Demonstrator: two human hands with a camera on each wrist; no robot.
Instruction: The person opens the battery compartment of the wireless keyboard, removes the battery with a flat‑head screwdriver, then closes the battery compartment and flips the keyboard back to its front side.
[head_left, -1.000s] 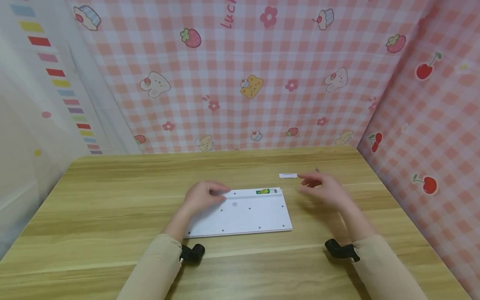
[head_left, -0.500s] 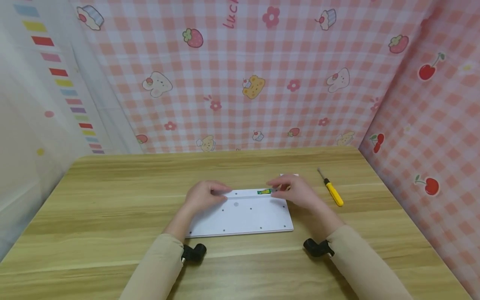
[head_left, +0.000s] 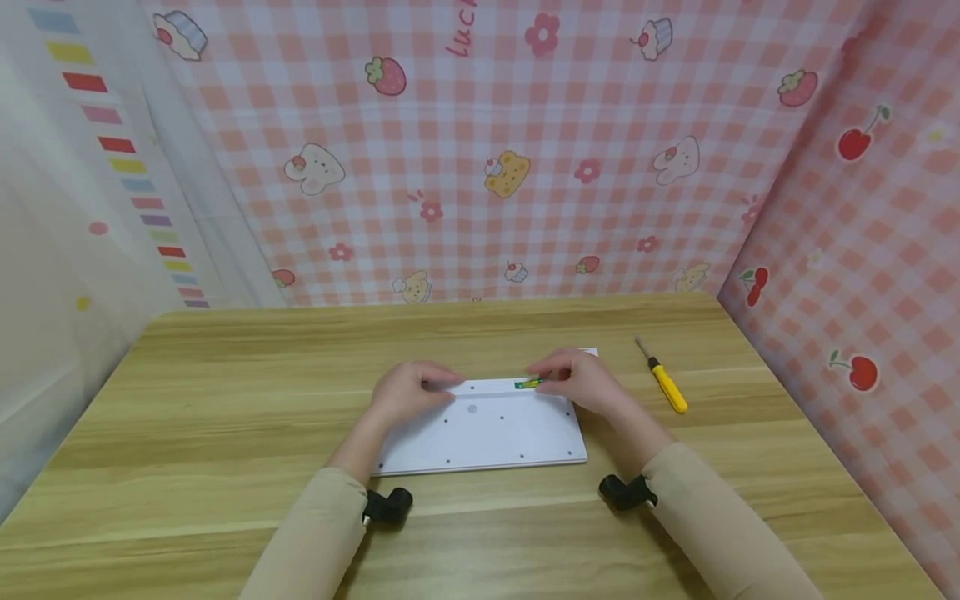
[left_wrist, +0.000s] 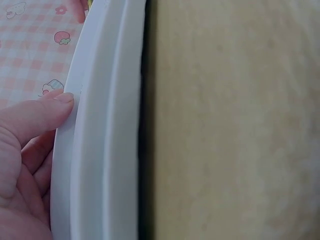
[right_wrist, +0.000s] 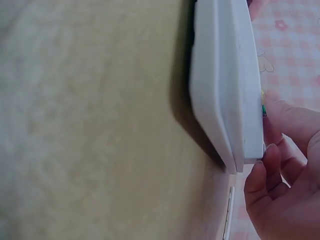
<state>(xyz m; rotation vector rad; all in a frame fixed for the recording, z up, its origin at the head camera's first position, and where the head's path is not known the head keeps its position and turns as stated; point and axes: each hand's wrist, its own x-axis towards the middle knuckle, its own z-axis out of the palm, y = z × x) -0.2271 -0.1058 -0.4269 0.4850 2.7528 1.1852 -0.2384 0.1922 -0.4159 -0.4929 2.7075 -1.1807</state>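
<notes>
A white keyboard (head_left: 480, 437) lies face down on the table, its underside dotted with small dark screw spots. My left hand (head_left: 405, 396) grips the raised far edge left of centre, with the thumb (left_wrist: 62, 100) laid over the rim. A green-and-yellow battery (head_left: 527, 384) shows in the slot near the far right corner. My right hand (head_left: 583, 385) pinches at that battery, thumb and forefinger around its right end. In the right wrist view, the battery's green end (right_wrist: 264, 110) peeks out by the thumb, and the other fingers curl at the keyboard's corner.
A small white battery cover (head_left: 591, 351) lies behind the right hand, mostly hidden by it. Farther right is a screwdriver (head_left: 667, 385) with a yellow handle. Checked cloth (head_left: 465, 233) hangs behind the wooden table (head_left: 300, 342).
My right hand has come left from beside the battery cover to the battery slot, uncovering the screwdriver, then shifted slightly further left. The left hand keeps its hold on the keyboard.
</notes>
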